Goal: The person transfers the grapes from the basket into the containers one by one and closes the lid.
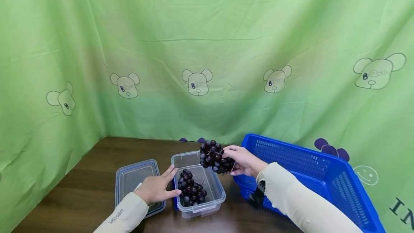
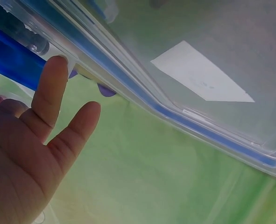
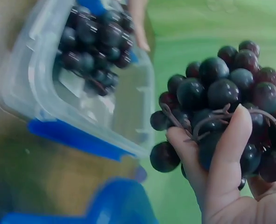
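My right hand (image 1: 242,160) grips a bunch of dark purple grapes (image 1: 214,156) above the right back part of a clear plastic container (image 1: 211,182). In the right wrist view, thumb and fingers curl round the held bunch (image 3: 222,88), and its brown stem shows near the thumb. A second bunch of grapes (image 1: 191,189) lies inside the container along its left side. My left hand (image 1: 158,187) rests at the container's left rim with fingers spread and straight. In the left wrist view, the fingertips of the left hand (image 2: 30,149) are right at the container wall.
Left of the container lies a clear lid (image 1: 136,170) with a blue seal, partly under the left forearm; a white label (image 2: 203,74) shows on it. A large blue basket (image 1: 310,175) stands at the right, beneath the right forearm. A green printed cloth (image 1: 226,110) hangs behind the brown table (image 1: 77,186).
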A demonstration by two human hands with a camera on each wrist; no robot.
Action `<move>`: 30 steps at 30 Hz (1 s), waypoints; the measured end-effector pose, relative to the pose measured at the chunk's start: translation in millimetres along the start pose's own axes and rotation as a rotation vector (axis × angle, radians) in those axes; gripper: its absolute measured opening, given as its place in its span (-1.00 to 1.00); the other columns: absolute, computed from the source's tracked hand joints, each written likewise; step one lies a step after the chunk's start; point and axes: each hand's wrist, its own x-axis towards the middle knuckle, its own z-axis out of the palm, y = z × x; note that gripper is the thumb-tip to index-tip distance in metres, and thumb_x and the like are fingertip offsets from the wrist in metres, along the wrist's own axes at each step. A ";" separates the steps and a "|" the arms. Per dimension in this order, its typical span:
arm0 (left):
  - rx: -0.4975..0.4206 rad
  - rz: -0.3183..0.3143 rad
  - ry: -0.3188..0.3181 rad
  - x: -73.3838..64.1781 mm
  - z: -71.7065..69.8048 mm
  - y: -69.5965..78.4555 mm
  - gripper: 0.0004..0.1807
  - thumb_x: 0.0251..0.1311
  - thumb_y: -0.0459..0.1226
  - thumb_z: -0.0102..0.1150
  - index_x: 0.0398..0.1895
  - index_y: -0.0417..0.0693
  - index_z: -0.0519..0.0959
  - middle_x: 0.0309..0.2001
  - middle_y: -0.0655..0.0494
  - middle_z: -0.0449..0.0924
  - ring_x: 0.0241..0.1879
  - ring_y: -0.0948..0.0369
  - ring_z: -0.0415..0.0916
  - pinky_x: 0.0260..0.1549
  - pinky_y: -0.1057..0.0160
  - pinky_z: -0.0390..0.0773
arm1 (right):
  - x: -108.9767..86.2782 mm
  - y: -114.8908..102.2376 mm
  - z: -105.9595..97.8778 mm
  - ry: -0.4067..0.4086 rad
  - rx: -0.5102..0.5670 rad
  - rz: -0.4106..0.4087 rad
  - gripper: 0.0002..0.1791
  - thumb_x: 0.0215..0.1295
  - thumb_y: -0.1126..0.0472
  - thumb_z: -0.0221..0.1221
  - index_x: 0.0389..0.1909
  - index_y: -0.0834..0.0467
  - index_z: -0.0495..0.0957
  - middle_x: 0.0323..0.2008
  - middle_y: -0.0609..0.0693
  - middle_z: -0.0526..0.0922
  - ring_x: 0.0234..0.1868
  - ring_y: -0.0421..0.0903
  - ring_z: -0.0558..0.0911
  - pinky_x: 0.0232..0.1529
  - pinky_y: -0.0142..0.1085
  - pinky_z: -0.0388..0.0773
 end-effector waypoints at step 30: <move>0.011 0.000 0.011 2.0 3.1 -1.9 -0.11 0.23 0.25 -0.05 0.43 -0.20 0.20 0.43 -0.16 0.11 -0.74 0.33 0.29 -0.83 0.31 0.15 | -0.8 40.3 71.1 0.097 0.135 0.006 -0.63 0.16 0.18 0.13 -0.01 0.22 0.44 -0.09 0.18 0.54 -0.67 -0.09 0.47 -0.69 -0.38 0.49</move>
